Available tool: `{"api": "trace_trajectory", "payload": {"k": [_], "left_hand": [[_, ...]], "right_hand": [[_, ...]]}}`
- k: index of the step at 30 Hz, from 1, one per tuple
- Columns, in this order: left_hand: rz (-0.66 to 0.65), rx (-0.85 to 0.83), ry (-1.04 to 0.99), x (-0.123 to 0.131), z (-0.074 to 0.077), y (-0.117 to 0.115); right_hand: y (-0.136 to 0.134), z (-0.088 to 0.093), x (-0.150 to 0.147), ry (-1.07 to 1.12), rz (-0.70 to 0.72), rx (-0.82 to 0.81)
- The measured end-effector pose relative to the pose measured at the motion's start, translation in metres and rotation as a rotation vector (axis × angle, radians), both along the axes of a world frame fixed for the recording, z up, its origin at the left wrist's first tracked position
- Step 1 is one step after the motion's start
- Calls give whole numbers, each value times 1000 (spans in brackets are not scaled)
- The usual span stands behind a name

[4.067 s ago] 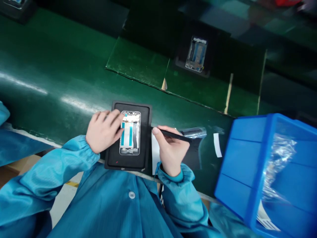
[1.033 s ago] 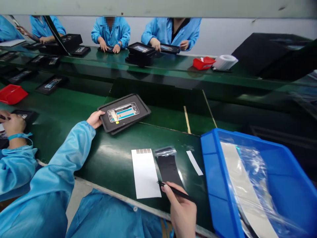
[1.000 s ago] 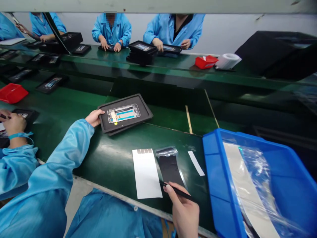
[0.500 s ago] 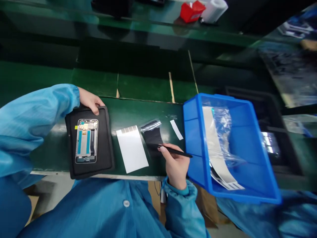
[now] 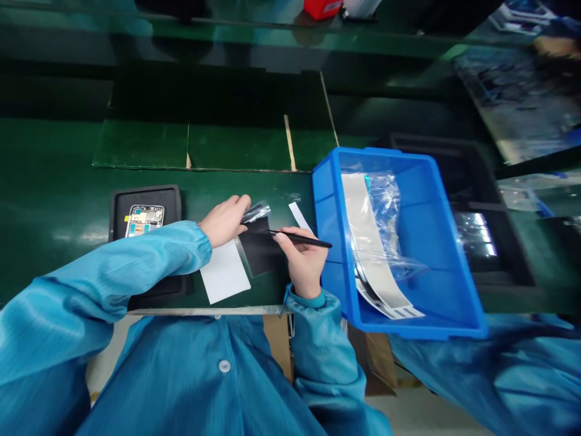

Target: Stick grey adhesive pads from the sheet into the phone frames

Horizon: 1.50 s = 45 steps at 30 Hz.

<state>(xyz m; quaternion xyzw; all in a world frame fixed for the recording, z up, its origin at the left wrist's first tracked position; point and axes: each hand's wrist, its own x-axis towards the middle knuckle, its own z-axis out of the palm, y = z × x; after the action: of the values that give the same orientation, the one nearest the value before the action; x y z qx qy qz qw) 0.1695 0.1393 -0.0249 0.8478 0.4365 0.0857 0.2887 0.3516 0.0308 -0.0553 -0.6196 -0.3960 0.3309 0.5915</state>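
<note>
My left hand [image 5: 224, 220] rests with fingers together on the top edge of a black sheet [image 5: 259, 251] in clear film, pressing it against the green bench. My right hand [image 5: 302, 260] is closed on black tweezers [image 5: 299, 238], whose tips touch the black sheet near its upper right corner. A white sheet [image 5: 224, 272] lies just left of the black one, partly under my left wrist. A black tray [image 5: 146, 213] holding a phone frame [image 5: 144, 218] sits at the left, partly hidden by my left sleeve.
A blue bin [image 5: 399, 242] with white strips and clear plastic film stands right of my right hand. A small white strip [image 5: 299, 215] lies beside the bin. A green conveyor belt [image 5: 136, 142] runs behind the bench. A red box [image 5: 322, 7] sits at the far top.
My left hand has let go of the black tray and moved right onto the black sheet. The tweezers' tips stay at the sheet. The camera has tilted down and shifted.
</note>
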Motion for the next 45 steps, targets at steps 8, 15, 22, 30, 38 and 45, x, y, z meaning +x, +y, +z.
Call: {"api": "trace_trajectory", "payload": {"k": [8, 15, 22, 30, 38, 45], "left_hand": [[51, -27, -198, -17, 4, -8], [-10, -12, -201, -15, 9, -16], [-37, -24, -184, -15, 8, -15], [-59, 4, -142, -15, 4, -17], [-65, 20, -93, -16, 2, -16], [-59, 36, -84, -15, 2, -17]], "right_hand": [[12, 12, -14, 34, 122, 102], [19, 16, -16, -100, 125, 171], [17, 17, -15, -166, 146, 176], [18, 15, -15, -179, 143, 158], [17, 13, -18, -185, 128, 144], [19, 14, -21, -142, 75, 145]]}}
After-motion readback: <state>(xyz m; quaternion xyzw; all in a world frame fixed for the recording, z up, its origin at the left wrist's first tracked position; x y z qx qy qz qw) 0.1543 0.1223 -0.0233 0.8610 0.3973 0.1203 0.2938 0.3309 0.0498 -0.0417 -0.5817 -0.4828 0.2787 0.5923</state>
